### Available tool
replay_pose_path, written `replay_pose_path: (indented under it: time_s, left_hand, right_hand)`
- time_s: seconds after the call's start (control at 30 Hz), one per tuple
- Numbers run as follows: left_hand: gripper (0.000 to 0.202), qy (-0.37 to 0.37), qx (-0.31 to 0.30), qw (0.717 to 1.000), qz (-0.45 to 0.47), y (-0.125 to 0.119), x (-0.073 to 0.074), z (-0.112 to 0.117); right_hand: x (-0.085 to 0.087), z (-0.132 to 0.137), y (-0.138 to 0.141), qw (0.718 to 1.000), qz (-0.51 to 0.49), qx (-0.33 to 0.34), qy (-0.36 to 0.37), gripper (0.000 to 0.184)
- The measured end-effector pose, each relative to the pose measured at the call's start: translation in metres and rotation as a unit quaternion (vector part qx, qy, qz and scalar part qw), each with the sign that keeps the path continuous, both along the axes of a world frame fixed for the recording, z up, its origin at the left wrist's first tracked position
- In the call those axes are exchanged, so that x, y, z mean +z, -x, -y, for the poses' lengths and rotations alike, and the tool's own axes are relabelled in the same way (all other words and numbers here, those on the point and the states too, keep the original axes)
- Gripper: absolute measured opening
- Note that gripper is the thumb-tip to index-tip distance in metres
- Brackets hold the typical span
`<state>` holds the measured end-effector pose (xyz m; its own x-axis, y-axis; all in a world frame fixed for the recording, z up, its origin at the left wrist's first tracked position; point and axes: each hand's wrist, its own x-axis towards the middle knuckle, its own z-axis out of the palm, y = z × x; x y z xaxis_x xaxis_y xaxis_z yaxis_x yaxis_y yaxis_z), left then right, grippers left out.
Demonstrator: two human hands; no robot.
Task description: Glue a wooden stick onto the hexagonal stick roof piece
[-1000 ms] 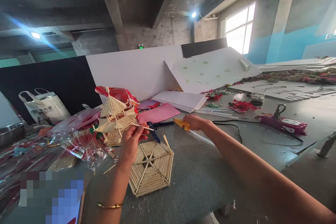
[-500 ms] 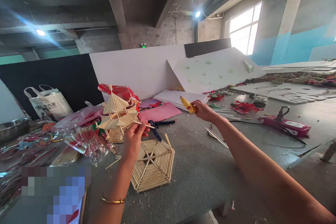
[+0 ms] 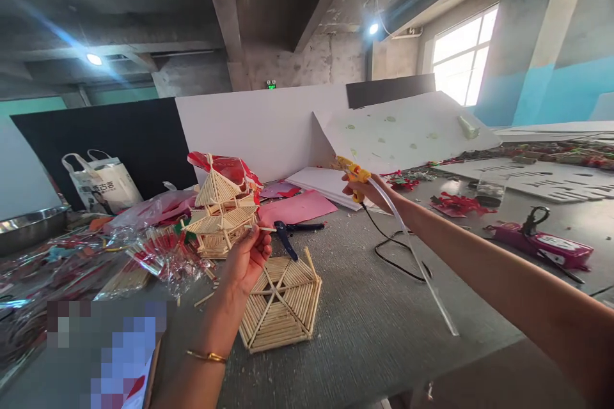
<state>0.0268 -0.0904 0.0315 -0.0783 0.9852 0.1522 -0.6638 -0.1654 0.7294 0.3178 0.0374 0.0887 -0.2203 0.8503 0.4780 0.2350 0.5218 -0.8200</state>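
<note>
My left hand [image 3: 253,252] is closed in a pinch on a thin wooden stick [image 3: 267,229]. Below it, a hexagonal panel of wooden sticks [image 3: 278,319] lies flat on the table, one stick standing up at its far right corner. My right hand [image 3: 369,190] grips a yellow glue gun [image 3: 355,172], its nozzle pointing up and away, with a long clear glue stick [image 3: 422,262] trailing from its rear. Just beyond the panel lie dark-handled pliers or cutters [image 3: 286,239]. Behind my left hand stands a tiered pagoda model of sticks [image 3: 218,211].
Plastic-wrapped stick bundles [image 3: 167,259] crowd the left side, near a metal bowl [image 3: 33,223] and a tote bag [image 3: 102,182]. Pink sheets [image 3: 297,208] lie behind. A magenta power box [image 3: 542,244] sits at right, and a black cord [image 3: 384,249] loops across the table [image 3: 355,326].
My right hand has turned the glue gun, so its body and the trailing glue stick now show. My left hand keeps the stick, rotated slightly palm-up. The view has shifted a little left.
</note>
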Motion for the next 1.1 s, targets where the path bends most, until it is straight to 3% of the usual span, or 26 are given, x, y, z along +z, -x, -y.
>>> replay_pose_path:
  time_s: [0.1,0.2,0.33,0.43,0.67,0.87,1.1]
  left_hand:
    - [0.018,-0.005,0.026,1.0,-0.014,-0.001,0.0,0.0]
    - [0.026,-0.012,0.052,0.998,-0.041,-0.001,-0.001,0.0]
    - [0.028,-0.008,0.065,0.991,-0.112,-0.004,-0.002,0.0]
    - [0.029,0.006,0.091,0.985,-0.149,-0.005,-0.003,0.0]
    - [0.03,0.014,0.011,0.997,-0.076,-0.006,-0.005,-0.001]
    - [0.028,0.031,0.088,0.989,-0.115,-0.011,-0.008,-0.002]
    - [0.031,0.021,0.128,0.984,-0.12,-0.011,-0.013,-0.004]
  right_hand:
    - [0.005,0.01,0.013,0.99,-0.131,0.046,0.037,0.033]
    - [-0.001,0.015,0.025,0.964,-0.239,0.04,0.106,0.033]
    - [-0.021,0.015,0.034,0.942,-0.272,0.041,0.191,0.037]
    - [-0.035,0.014,0.031,0.94,-0.251,0.057,0.225,0.038]
    - [-0.045,0.016,0.017,0.965,-0.143,0.062,0.211,0.042]
    - [-0.038,0.034,0.022,0.983,-0.015,0.113,0.141,0.049]
    - [-0.038,0.04,0.019,0.971,0.052,0.216,0.093,0.046]
